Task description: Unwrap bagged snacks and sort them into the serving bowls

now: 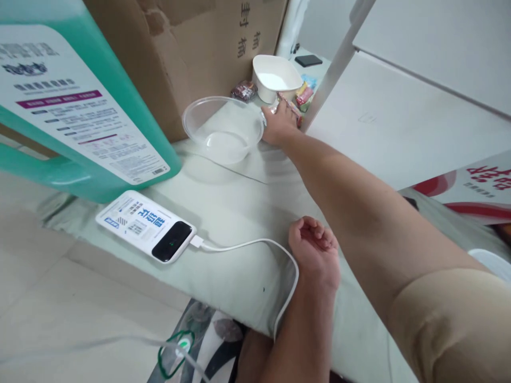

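My right hand [281, 123] reaches to the far end of the covered surface, its fingers bent over a shiny snack packet [274, 106] that they mostly hide. Just left of it stands a clear round plastic bowl [225, 146]. Behind it is a white square bowl [276, 80], flanked by a dark red packet [244, 91] on the left and colourful packets [305, 93] on the right. Nearer to me, my left hand [315, 250] rests palm up, fingers loosely curled, the palm bare. A white cable [255, 242] passes beside its wrist.
A white power bank [146, 226] with the cable plugged in lies near the front edge. A large green liquid jug [80, 106] stands at left before a cardboard box [199, 48]. White panels [399, 106] border the right side. A black phone-like slab [308, 60] lies far back.
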Demonstrator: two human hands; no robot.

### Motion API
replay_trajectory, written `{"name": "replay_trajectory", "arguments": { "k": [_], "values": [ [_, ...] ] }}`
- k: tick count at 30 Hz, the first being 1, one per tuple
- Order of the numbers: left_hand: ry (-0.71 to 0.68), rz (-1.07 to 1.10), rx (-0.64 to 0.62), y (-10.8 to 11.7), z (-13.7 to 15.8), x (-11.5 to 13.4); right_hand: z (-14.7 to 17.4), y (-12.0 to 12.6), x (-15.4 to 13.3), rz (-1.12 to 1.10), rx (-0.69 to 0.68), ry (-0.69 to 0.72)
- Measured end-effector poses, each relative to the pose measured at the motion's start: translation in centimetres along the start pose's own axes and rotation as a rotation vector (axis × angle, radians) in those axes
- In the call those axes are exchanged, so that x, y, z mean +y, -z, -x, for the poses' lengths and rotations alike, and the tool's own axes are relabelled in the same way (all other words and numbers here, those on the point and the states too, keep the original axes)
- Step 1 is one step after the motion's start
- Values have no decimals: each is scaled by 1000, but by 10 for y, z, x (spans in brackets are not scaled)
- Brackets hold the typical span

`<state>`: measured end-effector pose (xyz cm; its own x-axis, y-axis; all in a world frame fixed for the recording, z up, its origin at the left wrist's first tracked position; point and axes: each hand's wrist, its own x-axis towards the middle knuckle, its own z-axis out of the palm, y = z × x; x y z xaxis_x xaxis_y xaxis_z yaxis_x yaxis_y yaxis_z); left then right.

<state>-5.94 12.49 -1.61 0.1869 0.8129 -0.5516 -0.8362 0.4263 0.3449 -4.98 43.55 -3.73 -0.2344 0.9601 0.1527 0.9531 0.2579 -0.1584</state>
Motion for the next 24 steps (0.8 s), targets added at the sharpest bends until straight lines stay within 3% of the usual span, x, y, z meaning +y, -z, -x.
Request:
{"name": "replay_trajectory", "arguments": {
  "k": [3, 6, 11, 13, 17, 20, 24],
  "values": [
    [78, 208, 69, -2, 3, 1, 11, 2, -2, -42, 25, -11],
    [141, 316, 35, -2, 7, 5, 28, 10, -10, -40, 25, 15],
    [72, 275, -27, 1, 9, 10, 81, 30, -29, 32, -93, 44],
    [-42, 118, -22, 2, 12, 7, 118, 41, -32, 16, -112, 120],
    [-485, -278, 32, 1, 26, -7, 213, 64, -22, -68, -182, 177],
    [-744, -398, 52, -2, 43, -19, 296, 80, -10, -151, -199, 217],
    [-986, -459, 61, -9, 58, -29, 408, 98, 12, -211, -176, 85]
  ]
}}
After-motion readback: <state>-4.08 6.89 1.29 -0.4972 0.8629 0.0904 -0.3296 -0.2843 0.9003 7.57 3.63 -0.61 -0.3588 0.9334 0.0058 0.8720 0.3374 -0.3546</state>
